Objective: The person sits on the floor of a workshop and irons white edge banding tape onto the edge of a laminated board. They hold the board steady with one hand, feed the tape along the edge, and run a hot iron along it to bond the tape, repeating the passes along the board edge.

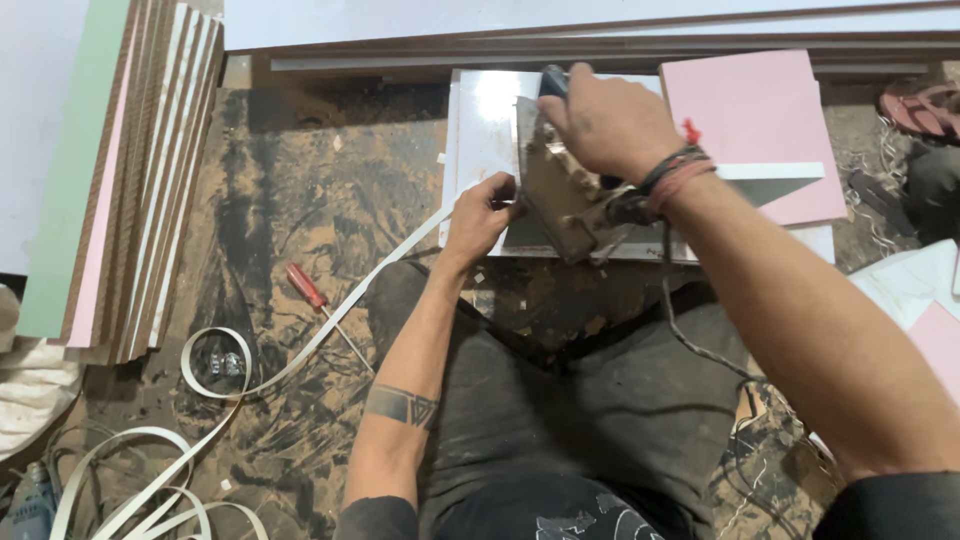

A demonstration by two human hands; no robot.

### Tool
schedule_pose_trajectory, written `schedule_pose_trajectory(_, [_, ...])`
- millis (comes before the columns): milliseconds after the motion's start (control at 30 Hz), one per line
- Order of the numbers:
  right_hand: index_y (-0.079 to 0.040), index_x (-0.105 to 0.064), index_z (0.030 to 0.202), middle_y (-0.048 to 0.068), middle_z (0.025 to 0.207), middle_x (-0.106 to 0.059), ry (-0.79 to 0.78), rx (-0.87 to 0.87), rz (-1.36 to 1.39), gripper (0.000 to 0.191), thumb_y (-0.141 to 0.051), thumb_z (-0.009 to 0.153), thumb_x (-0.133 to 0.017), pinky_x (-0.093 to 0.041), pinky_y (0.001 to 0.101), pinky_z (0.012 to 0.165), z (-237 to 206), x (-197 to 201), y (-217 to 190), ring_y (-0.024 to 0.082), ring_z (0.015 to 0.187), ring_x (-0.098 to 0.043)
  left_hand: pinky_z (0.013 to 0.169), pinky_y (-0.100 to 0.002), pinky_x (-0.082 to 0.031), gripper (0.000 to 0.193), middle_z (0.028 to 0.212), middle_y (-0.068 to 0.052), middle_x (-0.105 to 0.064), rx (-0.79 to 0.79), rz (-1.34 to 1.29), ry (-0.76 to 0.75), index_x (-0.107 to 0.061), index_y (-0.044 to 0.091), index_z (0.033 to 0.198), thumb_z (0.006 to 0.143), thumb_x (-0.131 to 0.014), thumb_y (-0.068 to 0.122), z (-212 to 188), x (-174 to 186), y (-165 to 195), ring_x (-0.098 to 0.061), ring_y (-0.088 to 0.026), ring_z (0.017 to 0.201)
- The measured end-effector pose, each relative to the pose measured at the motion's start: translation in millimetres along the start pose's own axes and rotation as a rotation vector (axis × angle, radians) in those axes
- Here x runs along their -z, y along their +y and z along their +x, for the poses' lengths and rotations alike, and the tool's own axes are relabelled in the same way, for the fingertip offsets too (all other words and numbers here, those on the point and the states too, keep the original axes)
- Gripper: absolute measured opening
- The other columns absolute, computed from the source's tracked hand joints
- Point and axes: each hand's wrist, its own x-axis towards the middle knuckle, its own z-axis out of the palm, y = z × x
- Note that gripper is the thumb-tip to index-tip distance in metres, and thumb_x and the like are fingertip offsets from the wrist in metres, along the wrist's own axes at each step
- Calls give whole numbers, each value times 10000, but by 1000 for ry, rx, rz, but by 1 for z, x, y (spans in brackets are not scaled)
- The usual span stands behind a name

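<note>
My right hand (606,118) grips the dark handle of an old clothes iron (556,195), which is tipped on its side so its worn metal soleplate faces left against the edge of a white board (482,130). My left hand (484,212) pinches a white edge-banding strip (345,305) at the board's edge, right beside the iron's soleplate. The strip runs back to the lower left and coils on the floor. The iron's cord (690,330) hangs over my right leg.
A red-handled screwdriver (318,300) lies on the stained floor left of my knee. Laminated boards (140,170) stand stacked on edge at left. A pink panel (750,120) rests on the white board at right. Sandals (920,108) lie at far right.
</note>
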Motion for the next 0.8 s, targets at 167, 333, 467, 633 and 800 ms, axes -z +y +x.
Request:
schedule_pose_trajectory(167, [21,-553,1103,249,799,-703,114,120,-13,501,-477,1073,-501,-544,558,680,-8,-4,10,461,772,-696,789,-330,-573,274,1013,-113,-782,-34,38,-51,-679,23,1090,861,-775,137,2,4,4,-753,-182,972])
schedule_pose_trajectory(333, [15,-543,1139,273,817,-709,49,-1,41,525,-500,1064,-475,-531,575,765,-18,1,80,482,820,-695,772,-321,-592,267,998,-83,-787,52,46,-58,-689,33,1061,872,-805,182,0,3,10,-747,-155,944])
schedule_pose_trajectory(467, [-2,-600,1172,332,989,-689,83,-184,-4,507,-490,1077,-498,-504,591,860,-43,18,174,515,945,-658,773,-307,-606,225,980,-60,-767,78,-40,-93,-679,22,1074,901,-772,133,0,0,12,-743,-130,926])
schedule_pose_trajectory(633, [-55,-623,1336,337,1121,-662,73,-154,-316,458,-281,954,-511,-531,575,842,-77,34,285,515,953,-669,861,-302,-616,197,1002,-61,-756,30,-118,-107,-678,-8,1101,936,-745,76,-2,0,16,-720,-123,944])
schedule_pose_trajectory(800, [28,-602,1301,357,1091,-677,130,-464,-114,550,-481,1118,-506,-479,591,928,-81,37,307,525,1021,-648,828,-296,-610,189,1006,-64,-754,94,-133,-91,-674,-8,1095,929,-732,60,-4,-3,22,-730,-115,945])
